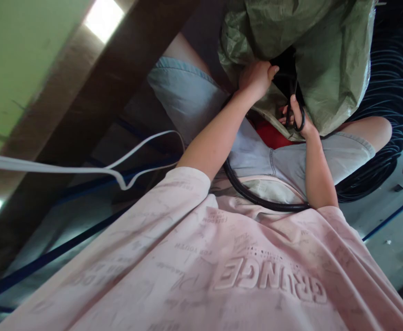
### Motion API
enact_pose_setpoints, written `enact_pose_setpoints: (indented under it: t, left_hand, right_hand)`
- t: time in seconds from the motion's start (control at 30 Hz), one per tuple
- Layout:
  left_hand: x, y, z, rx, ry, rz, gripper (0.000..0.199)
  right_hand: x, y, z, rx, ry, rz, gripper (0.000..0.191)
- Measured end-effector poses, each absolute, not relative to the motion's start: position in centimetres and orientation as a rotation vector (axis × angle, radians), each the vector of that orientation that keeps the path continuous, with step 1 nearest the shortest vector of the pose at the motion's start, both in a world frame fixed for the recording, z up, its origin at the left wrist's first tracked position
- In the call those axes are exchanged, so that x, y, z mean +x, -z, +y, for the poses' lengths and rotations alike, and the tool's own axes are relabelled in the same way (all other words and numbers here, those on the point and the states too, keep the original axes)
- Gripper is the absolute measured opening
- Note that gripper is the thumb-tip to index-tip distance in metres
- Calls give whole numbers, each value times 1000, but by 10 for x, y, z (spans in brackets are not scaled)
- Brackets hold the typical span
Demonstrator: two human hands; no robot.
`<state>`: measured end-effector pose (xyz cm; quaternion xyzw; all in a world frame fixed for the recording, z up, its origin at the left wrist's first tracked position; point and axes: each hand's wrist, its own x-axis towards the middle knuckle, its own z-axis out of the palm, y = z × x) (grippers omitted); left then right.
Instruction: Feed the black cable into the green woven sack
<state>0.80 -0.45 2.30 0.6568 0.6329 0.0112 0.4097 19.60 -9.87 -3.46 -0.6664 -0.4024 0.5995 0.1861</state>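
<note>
The person sits and looks down at their own lap, so the pink shirt (222,266) fills the lower part of the view. On the lap stands one green sack (311,50), soft and wrinkled, with its mouth turned toward the body. The left hand (256,78) grips the edge of the sack mouth, with fingers closed on the cloth. The right hand (296,119) is closed around a black cable (299,117) just at the mouth, and the thin loops pass between its fingers.

One thicker black hose (256,195) curves across the lap, under both forearms, touching the shirt. On the right side lies one big coil of black ribbed hose (394,82), partly behind the sack. One white cord (84,168) hangs on the left, well apart from the hands.

I think the loops can tangle on the fingers if the right hand pulls quickly, because they sit tightly around them. The sack can also slide from the lap if the left hand loosens, since nothing else seems to hold it. The inside of the sack is dark, so I cannot tell how much cable is there.
</note>
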Motion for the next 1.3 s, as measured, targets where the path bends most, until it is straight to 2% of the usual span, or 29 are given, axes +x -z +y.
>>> enact_pose_setpoints:
  t: [0.43, 0.6, 0.7, 1.07, 1.3]
  left_hand:
    - [7, -22, -5, 1482, -8, 1462, 62]
    - [5, -14, -2, 1618, -120, 1478, 57]
    - [5, -12, -2, 1619, -68, 1533, 54]
    - [2, 1, 1, 1747, -122, 1526, 56]
    - [2, -6, -3, 1553, -41, 1315, 55]
  right_hand:
    - [190, 24, -99, -1894, -1686, -1092, 74]
    - [192, 30, -98, -1884, -1674, -1105, 76]
    - [193, 32, -98, -1898, -1681, -1105, 76]
    - [192, 30, -98, -1858, -1741, -1077, 73]
    - [193, 31, -99, -1885, -1730, -1064, 76]
